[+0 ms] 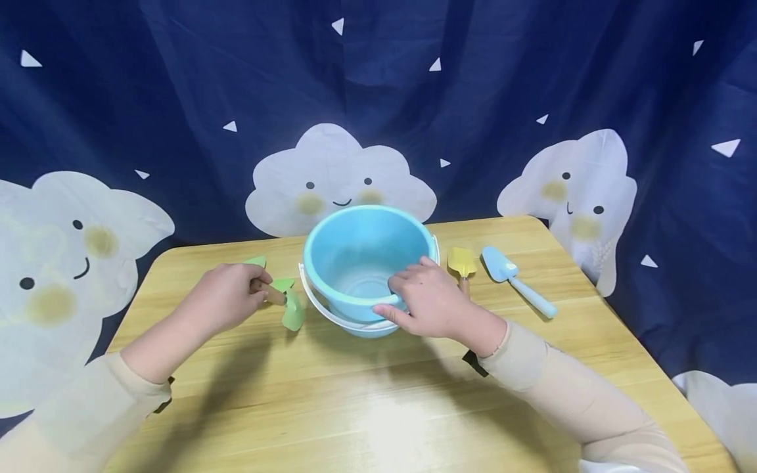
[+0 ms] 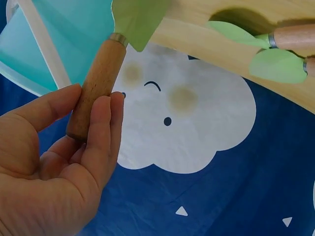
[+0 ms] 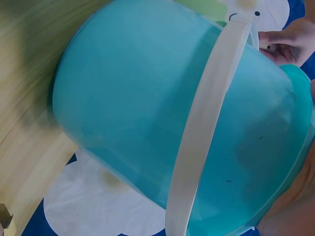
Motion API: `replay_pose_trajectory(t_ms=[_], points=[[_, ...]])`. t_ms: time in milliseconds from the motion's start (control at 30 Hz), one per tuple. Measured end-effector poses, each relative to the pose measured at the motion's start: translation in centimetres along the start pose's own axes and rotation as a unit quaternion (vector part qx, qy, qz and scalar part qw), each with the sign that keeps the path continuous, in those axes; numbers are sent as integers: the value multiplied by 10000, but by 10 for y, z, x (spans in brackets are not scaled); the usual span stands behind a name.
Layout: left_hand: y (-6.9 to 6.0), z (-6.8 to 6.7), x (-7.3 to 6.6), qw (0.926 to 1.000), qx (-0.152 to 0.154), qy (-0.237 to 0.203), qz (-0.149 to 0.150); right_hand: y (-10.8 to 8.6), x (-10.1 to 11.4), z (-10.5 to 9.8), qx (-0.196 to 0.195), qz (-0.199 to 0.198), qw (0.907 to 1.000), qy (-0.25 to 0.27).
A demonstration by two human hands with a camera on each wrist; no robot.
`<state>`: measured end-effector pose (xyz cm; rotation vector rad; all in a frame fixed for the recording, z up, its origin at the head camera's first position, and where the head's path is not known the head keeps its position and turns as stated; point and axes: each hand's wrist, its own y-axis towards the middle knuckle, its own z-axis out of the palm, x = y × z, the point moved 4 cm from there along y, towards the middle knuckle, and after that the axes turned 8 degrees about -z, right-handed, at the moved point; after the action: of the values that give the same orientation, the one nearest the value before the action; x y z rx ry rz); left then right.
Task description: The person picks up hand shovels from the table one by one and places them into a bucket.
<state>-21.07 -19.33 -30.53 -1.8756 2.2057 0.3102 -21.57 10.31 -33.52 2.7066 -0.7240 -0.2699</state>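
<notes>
My left hand (image 1: 227, 295) pinches the wooden handle of a small green toy shovel (image 1: 292, 313) just left of the bucket. In the left wrist view the thumb and fingers hold that handle (image 2: 101, 73), with the green blade pointing away from the palm. A light blue bucket (image 1: 369, 240) stands on the table, its inside visible and holding nothing that I can see. My right hand (image 1: 432, 299) grips the bucket's near right rim, thumb outside and fingers over the edge. The white bail handle (image 3: 206, 128) hangs down along the bucket's near side.
Two more green tools (image 2: 236, 33) with wooden handles lie on the table's left, partly behind my left hand. Right of the bucket lie a yellow shovel (image 1: 461, 260) and a light blue trowel (image 1: 532, 297). A dark blue cloud-print curtain (image 1: 390, 98) hangs behind the wooden table (image 1: 331, 407).
</notes>
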Motion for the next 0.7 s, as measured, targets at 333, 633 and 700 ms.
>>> replay_pose_trajectory(t_ms=[333, 633, 700], points=[[-4, -12, -4, 9999, 71, 115, 43, -1, 0, 1, -53, -20, 10000, -28], [-7, -30, -5, 9998, 54, 198, 79, -1, -1, 2, -63, -34, 10000, -23], [-9, -38, -6, 9997, -35, 207, 116, -1, -1, 2, -61, -35, 10000, -31]])
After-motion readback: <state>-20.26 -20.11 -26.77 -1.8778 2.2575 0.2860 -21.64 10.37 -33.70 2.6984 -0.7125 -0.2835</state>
